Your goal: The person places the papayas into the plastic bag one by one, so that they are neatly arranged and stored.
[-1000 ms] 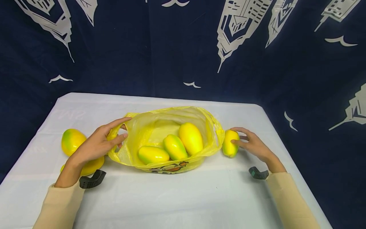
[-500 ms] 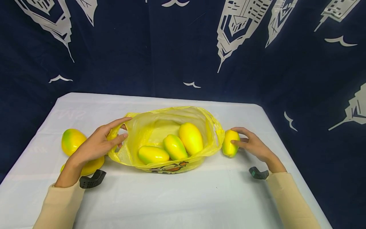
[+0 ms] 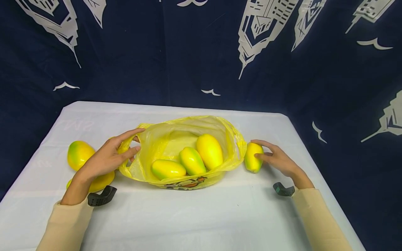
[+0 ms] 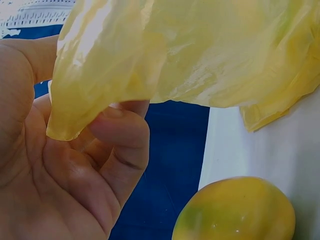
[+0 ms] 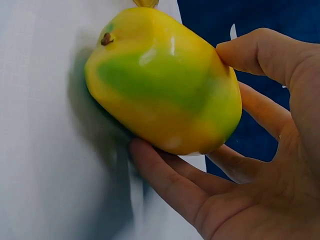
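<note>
A yellow plastic bag (image 3: 216, 179) lies with its mouth spread wide at the table's middle. Inside it are three mangoes, a smaller one (image 3: 168, 169) at left, one in the middle (image 3: 192, 161) and a bigger one (image 3: 209, 151) at right. My left hand (image 3: 105, 158) is hooked through the bag's left handle, its fingers curled round the plastic (image 4: 115, 65) in the left wrist view. Right of the bag, my right hand (image 3: 279, 159) holds a yellow-green mango (image 3: 252, 161) between thumb and fingers. The right wrist view shows that mango's (image 5: 165, 95) stem end.
Left of the bag lie a mango (image 3: 79, 153) and, partly behind my left forearm, more yellow fruit (image 3: 102, 182). A white cloth covers the table (image 3: 194, 219). A dark blue printed curtain (image 3: 138, 62) hangs behind the far edge.
Very little differs: the right hand's index finger shifts slightly on the mango. Bag and left hand stay in place.
</note>
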